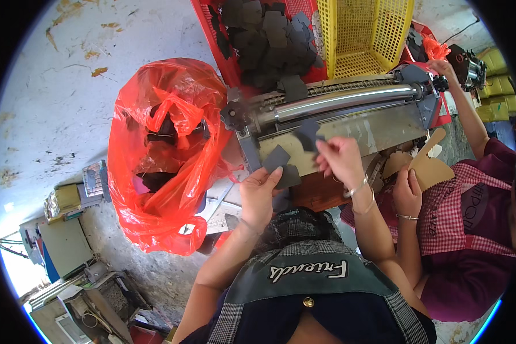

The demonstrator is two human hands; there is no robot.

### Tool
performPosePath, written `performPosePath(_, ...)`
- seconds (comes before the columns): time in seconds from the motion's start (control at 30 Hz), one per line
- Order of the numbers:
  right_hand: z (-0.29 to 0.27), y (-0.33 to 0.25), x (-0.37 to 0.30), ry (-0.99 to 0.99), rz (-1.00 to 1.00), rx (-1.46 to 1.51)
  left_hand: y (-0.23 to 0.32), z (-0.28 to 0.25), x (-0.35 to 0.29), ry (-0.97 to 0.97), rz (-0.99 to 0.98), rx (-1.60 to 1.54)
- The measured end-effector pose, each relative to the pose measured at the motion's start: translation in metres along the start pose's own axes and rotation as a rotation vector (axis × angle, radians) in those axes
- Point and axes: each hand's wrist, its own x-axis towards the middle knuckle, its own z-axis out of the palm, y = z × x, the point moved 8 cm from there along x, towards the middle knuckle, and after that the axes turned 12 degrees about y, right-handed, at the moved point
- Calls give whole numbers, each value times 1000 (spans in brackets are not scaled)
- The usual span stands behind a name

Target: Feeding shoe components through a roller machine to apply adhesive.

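My left hand pinches a few flat, dark grey cut pieces between thumb and fingers, fanned out at the front of a machine with a long shiny metal roller. To its right, my right hand has its thumb and fingertips closed at the edge of a single dark grey piece. This piece is slightly blurred and lies over the machine's pale metal feed plate, just below the roller. Both wrists are bent inward, the right one wearing bangles.
A red plastic bag with dark contents stands left of the machine. Behind are a red crate of dark pieces and a yellow basket. At right, a co-worker's hand holds tan toothed-edge pieces; their other arm reaches past the machine.
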Motion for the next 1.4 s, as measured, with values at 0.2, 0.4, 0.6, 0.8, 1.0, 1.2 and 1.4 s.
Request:
performPosePath(0.2,30,-10,-26,-191,-74,224,4,15,-2,15,-4,-48)
performPosePath(0.4,8,-32,-34,109,-471,-90,5,8,-10,-22,1,187)
performPosePath(0.6,37,-32,-47,84,-823,-781,-6,-7,-24,-130,23,406)
performPosePath(0.8,13,-33,-72,204,-831,-629,-11,-16,-24,-183,54,367)
performPosePath(1.0,42,-36,-69,-39,-881,-731,-6,-14,-26,-192,90,460)
performPosePath(1.2,12,-50,-28,284,-764,-756,-17,-22,-14,-151,55,480)
performPosePath(1.4,24,4,-51,-181,-11,56,7,-1,-20,-52,79,252)
